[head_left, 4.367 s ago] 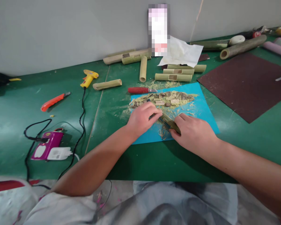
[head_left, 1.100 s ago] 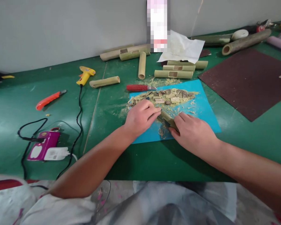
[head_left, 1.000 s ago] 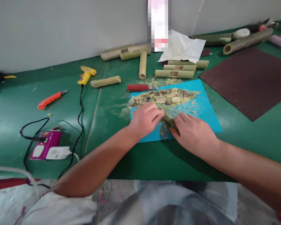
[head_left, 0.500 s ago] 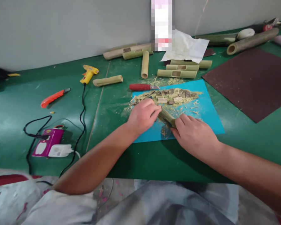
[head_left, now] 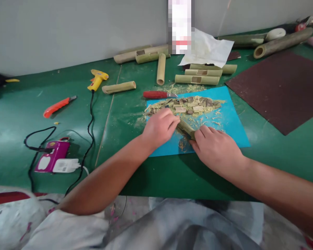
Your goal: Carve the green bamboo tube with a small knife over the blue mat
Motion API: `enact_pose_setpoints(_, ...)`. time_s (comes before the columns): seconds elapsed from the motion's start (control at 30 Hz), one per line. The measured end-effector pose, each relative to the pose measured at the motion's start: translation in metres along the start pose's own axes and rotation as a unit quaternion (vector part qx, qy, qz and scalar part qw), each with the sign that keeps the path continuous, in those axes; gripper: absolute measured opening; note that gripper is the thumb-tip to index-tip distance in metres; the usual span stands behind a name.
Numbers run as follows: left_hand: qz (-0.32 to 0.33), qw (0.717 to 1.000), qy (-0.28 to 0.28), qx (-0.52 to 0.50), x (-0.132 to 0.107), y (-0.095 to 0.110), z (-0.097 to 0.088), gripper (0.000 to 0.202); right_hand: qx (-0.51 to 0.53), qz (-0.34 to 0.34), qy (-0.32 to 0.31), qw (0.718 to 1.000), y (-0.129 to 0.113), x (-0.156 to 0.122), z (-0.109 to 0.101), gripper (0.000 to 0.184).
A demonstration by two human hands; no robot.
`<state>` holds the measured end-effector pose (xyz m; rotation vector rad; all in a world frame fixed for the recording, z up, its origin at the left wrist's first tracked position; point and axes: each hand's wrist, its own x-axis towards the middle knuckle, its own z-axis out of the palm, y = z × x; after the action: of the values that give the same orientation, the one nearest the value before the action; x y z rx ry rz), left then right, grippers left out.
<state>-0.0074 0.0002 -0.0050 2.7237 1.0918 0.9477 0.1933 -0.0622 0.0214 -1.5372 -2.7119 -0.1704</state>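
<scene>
A short green bamboo tube [head_left: 185, 128] lies at a slant over the blue sheet [head_left: 236, 130]. My right hand [head_left: 216, 144] is closed around its near right end. At the tube's far left end is my left hand [head_left: 160, 126], its fingers curled and pressed together against the bamboo. What sits inside that left grip is hidden; a small dark tip shows just above the knuckles. Behind my hands lies a heap of bamboo shavings and chips [head_left: 190, 105]. A red-handled carving knife [head_left: 156, 94] rests at the sheet's back edge.
Several cut bamboo tubes [head_left: 197, 80] lie behind the sheet, near white paper [head_left: 207, 48]. A brown sheet [head_left: 281, 93] is at right. At left are a yellow glue gun [head_left: 97, 79], an orange utility knife [head_left: 57, 107], a purple power box [head_left: 53, 156] and black cords.
Both hands keep nearly the same places on the bamboo tube. The view has shifted slightly, so the table things appear a little higher.
</scene>
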Motion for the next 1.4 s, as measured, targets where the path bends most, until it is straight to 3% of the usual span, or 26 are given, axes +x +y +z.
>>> enact_pose_setpoints(0.13, 0.008, 0.999, -0.028, -0.018, -0.001, -0.002, -0.001, 0.030, 0.005, 0.000, 0.000, 1.000, 0.000, 0.001, 0.000, 0.014)
enact_pose_setpoints(0.37, -0.015, 1.000, -0.005, -0.003, 0.001, -0.012, -0.004, 0.021, 0.052, 0.035, -0.015, 0.998, 0.003, 0.000, -0.003, 0.024)
enact_pose_setpoints(0.63, -0.027, 1.000, -0.003, -0.002, 0.003, -0.010, -0.006, 0.018, 0.043, 0.027, -0.008, 0.999, 0.007, 0.000, -0.006, 0.014)
enact_pose_setpoints(0.87, -0.019, 1.000, -0.004, -0.024, 0.004, -0.012, -0.005, 0.012, 0.054, 0.045, -0.017, 0.997, 0.005, 0.000, -0.005, 0.019)
enact_pose_setpoints(1.1, -0.012, 0.999, -0.031, -0.020, -0.001, -0.013, -0.010, 0.022, 0.047, 0.031, -0.011, 0.998, 0.006, 0.000, -0.005, 0.020)
enact_pose_setpoints(1.27, 0.032, 0.999, -0.012, 0.003, 0.003, -0.014, -0.010, 0.017, 0.049, 0.025, -0.003, 0.998, 0.005, 0.000, -0.005, 0.019)
enact_pose_setpoints(1.4, 0.060, 0.995, 0.011, 0.080, 0.004, -0.010, -0.013, 0.019, 0.044, 0.028, 0.022, 0.998, 0.005, -0.001, -0.005, 0.019)
